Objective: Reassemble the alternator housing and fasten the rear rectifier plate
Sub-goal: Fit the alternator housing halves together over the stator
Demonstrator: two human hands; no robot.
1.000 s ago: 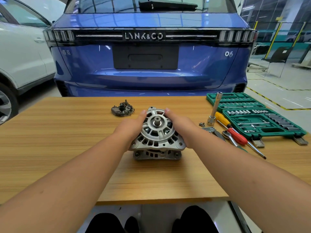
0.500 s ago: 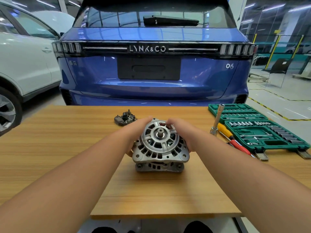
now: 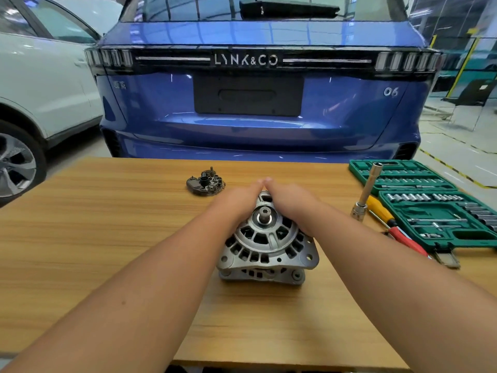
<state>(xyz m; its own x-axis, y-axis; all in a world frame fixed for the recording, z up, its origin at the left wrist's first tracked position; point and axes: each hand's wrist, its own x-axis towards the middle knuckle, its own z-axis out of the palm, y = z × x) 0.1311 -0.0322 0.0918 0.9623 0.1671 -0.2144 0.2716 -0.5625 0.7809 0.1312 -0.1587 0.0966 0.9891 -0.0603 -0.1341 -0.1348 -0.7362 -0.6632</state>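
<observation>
1. Two bare forearms run up from the lower corners of the frame and meet at the centre, over a wooden table [image 3: 107, 238].
2. The alternator [image 3: 266, 246], a grey metal housing with vent slots, stands on the table at the centre of the frame, its shaft end pointing up and tilted a little toward the camera.
3. The left hand [image 3: 236, 203] lies on the upper left of the housing; the right hand [image 3: 293, 203] lies on its upper right. Both reach over the far edge and their tips meet behind it. The fingers wrap over the back of the housing, but how tightly they curl I cannot tell.
4. Right of the alternator a silver socket extension [image 3: 367, 189] leans upright, just beside a screwdriver [image 3: 390, 224] with a yellow and red handle.
5. Further right an open green socket case [image 3: 435, 211] lies at the table's edge.
6. Beyond the hands, upper centre of the table, sits the dark rectifier plate [image 3: 205, 182], apart from the alternator.
7. Behind the table stands a blue car [image 3: 255, 109]; a white car [image 3: 48, 90] is at upper left.
</observation>
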